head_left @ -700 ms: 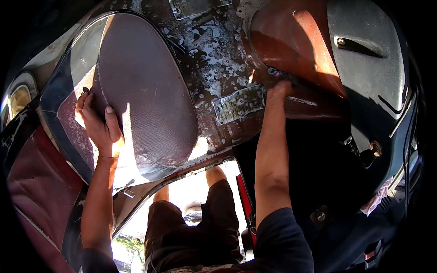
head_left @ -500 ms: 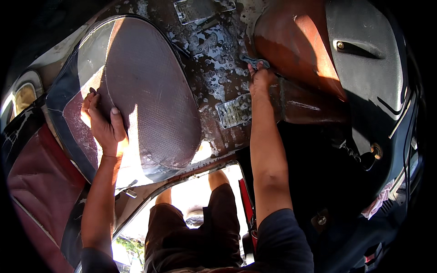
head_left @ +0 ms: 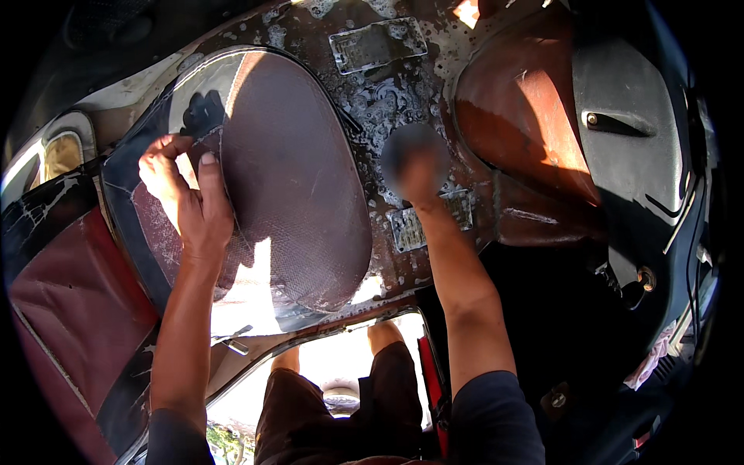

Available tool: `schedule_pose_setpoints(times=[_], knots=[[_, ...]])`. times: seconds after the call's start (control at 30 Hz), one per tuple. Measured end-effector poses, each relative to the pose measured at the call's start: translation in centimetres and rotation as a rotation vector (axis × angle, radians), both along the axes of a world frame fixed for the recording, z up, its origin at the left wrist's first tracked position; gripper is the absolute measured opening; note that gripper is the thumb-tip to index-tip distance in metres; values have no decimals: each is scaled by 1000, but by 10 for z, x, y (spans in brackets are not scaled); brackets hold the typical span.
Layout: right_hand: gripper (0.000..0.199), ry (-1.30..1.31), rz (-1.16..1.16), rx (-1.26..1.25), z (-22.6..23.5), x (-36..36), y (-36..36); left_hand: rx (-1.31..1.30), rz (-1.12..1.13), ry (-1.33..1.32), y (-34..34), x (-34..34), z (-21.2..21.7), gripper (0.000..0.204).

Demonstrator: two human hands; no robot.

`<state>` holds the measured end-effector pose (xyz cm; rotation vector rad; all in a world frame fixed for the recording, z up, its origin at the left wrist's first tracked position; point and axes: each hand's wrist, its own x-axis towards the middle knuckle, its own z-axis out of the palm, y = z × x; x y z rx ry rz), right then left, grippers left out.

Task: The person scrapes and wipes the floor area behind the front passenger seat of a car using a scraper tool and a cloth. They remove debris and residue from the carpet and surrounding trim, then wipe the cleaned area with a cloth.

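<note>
In the head view, the padded seat (head_left: pixel 298 178) looked soft but heavy, best gripped by its rim; it lay beneath the left hand's (head_left: pixel 194 198) parted fingers, mostly toward three o'clock. Sudsy floor (head_left: pixel 387 101), probably slippery, lay eleven o'clock of the blurred right hand (head_left: pixel 418 172), its fingers unreadable.

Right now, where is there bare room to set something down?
The widest bare patch is on the maroon seat, bordered by the left hand and the foamy floor; I can't tell whether it lies level. The floor is crowded between the far plate and near plate, where the blurred right hand is.
</note>
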<state>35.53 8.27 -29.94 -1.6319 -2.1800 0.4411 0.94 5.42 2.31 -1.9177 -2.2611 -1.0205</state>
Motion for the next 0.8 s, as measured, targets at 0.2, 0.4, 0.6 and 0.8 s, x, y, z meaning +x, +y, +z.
schedule_pose_setpoints(times=[0.2,0.4,0.6,0.8], knots=[[31,-48,-196,-152,47,-16,24,704,-169,36,198,3,-19,8],[18,-203,-111,322,245,-10,89,578,-169,-431,218,14,-23,14],[16,-589,-64,283,269,-7,108,328,-77,-707,204,16,-31,16],[17,-1017,324,-3,153,34,144,406,-114,-662,217,18,-22,21]])
